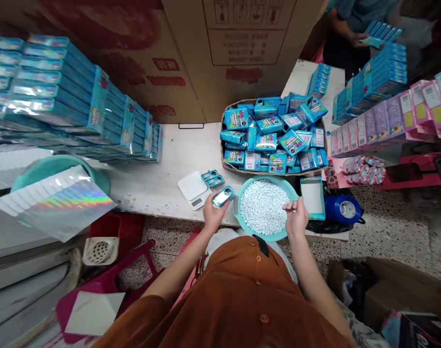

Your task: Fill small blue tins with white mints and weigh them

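Observation:
My left hand (213, 215) grips a small blue candy box (223, 196) between thumb and fingers, just left of a round mint-green basin (235, 205). Small pale candies (264, 205) fill the basin. Over its right rim, my right hand (296, 216) is closed with the fingers curled; whatever they hold, if anything, is hidden. A white kitchen scale (194, 189) lies left of the basin. Two more blue candy boxes (213, 178) rest beside the scale, near my left hand. To the right of my right hand is an open, shallow blue-edged box (312, 195).
Behind the basin, a cardboard tray (226, 164) is heaped with blue boxes. Wrapped stacks (97, 104) stand left, pink and purple boxes (382, 116) right. A large carton (242, 63) blocks the back. A blue tape roll (345, 209) lies right. Another person's hand (359, 39) holds boxes.

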`<state>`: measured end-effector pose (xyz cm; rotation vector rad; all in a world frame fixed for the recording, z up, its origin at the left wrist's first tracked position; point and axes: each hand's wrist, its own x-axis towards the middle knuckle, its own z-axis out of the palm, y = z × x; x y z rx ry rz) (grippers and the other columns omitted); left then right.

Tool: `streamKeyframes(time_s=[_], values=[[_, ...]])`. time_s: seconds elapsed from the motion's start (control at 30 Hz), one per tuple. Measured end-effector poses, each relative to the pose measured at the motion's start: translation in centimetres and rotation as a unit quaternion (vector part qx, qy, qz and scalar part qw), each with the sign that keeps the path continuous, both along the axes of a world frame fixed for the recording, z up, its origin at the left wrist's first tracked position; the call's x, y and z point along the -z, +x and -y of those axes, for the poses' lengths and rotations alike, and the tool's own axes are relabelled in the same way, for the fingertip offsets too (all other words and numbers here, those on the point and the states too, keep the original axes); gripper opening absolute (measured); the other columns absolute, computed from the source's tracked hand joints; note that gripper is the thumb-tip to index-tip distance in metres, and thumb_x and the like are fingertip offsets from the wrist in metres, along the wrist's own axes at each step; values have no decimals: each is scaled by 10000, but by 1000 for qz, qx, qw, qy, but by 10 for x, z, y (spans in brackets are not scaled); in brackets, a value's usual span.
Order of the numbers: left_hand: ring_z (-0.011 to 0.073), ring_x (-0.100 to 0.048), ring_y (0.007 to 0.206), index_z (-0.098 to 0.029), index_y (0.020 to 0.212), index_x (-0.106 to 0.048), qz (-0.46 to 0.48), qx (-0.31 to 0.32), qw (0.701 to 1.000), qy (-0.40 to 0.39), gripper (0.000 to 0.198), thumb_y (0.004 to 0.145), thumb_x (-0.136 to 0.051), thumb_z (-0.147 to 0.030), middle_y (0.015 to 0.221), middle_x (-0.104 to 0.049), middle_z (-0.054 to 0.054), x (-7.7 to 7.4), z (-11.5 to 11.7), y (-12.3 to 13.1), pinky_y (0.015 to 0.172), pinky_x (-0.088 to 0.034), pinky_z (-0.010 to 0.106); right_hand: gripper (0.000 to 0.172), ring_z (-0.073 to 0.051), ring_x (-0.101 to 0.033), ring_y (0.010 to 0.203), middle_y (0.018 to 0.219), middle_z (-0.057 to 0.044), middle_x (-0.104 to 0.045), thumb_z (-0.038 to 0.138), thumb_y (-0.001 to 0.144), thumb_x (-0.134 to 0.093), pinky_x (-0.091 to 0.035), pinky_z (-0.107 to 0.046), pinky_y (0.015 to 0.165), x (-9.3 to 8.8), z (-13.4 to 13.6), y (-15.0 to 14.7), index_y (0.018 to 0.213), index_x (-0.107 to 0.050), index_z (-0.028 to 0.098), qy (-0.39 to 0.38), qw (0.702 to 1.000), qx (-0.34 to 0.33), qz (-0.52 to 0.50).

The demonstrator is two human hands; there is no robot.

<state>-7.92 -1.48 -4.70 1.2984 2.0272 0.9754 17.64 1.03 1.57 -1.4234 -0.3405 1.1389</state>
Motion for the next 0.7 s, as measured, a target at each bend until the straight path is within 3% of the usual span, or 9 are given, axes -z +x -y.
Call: streamKeyframes(time_s=[0.1, 0.23, 0.33, 0.4, 0.5, 0.7], values=[[231, -624, 937, -206, 1100, -535, -33, -45, 997, -44, 518, 665, -739, -399, 1034, -645, 59, 30, -9, -28, 831, -490, 351, 450, -90, -476, 511, 518, 63, -419, 549, 776, -603, -435, -254, 571, 6, 7, 6, 571, -416, 195, -26, 1000, 2, 9], [248, -618, 942, -188, 1094, -519, -69, 42, 995, -54, 452, 719, -688, -375, 1017, -635, 86, 64, -24, -46, 810, -495, 370, 453, -94, -497, 519, 525, 56, -458, 563, 723, -638, -422, -242, 545, 24, 15, 5, 570, -418, 197, -75, 996, -22, -36], [271, -562, 1070, -172, 1093, -525, -131, 125, 983, -40, 395, 728, -659, -241, 1122, -594, 127, 79, -34, -51, 911, -452, 402, 425, -146, -586, 660, 634, 4, -580, 566, 673, -658, -455, -264, 616, 46, 20, 6, 579, -469, 198, -142, 988, -56, 10], [308, -481, 1182, -171, 1067, -554, -201, 154, 966, -46, 376, 705, -655, -182, 1236, -536, 150, 84, -39, -53, 999, -376, 448, 386, -203, -609, 821, 767, -42, -651, 559, 644, -668, -464, -297, 716, 62, 24, 10, 626, -556, 189, -173, 975, -97, 95], [356, -359, 1289, -157, 1114, -553, -276, 146, 948, -67, 422, 708, -655, -207, 1373, -423, 175, 84, -44, -53, 1048, -290, 504, 408, -257, -587, 940, 879, -70, -681, 572, 638, -648, -440, -335, 810, 83, 32, 21, 744, -646, 178, -184, 946, -163, 212], [407, -85, 1400, -142, 1418, -259, -331, 154, 924, -111, 890, 672, -708, -325, 1513, -151, 222, 80, -64, -51, 1076, -166, 594, 432, -255, -596, 866, 836, -67, -672, 611, 702, -527, -440, -340, 781, 113, 46, 42, 708, -621, 189, -192, 896, -235, 324]])
